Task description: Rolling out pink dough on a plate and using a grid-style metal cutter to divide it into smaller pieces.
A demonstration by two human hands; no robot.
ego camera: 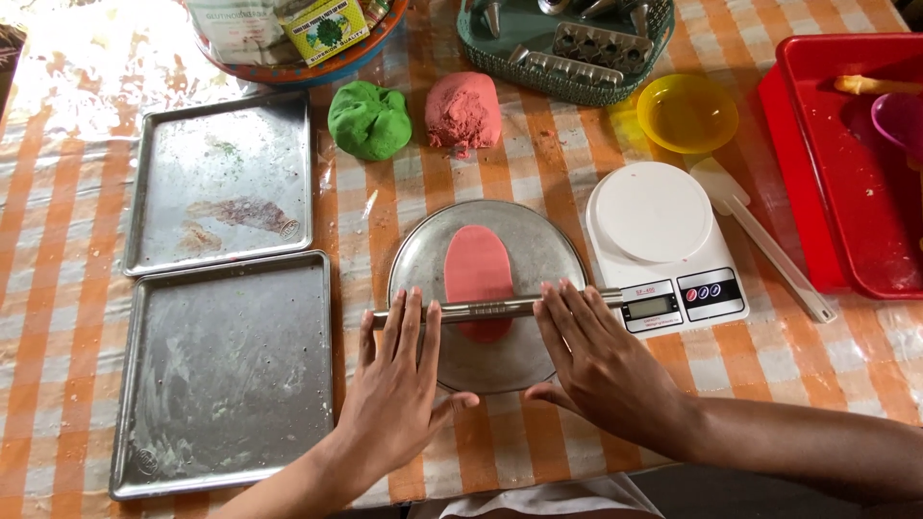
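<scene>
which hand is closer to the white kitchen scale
Right. The right hand rests on the metal rolling pin beside the scale's front left corner. The left hand presses the pin's other end, across the round plate from it.

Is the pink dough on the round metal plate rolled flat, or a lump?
Flat. The pink dough lies as a thin smooth oval on the round plate, under the metal rolling pin, unlike the lumpy pink ball behind.

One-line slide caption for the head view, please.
Both hands press a metal rolling pin across pink dough on a round plate.
</scene>
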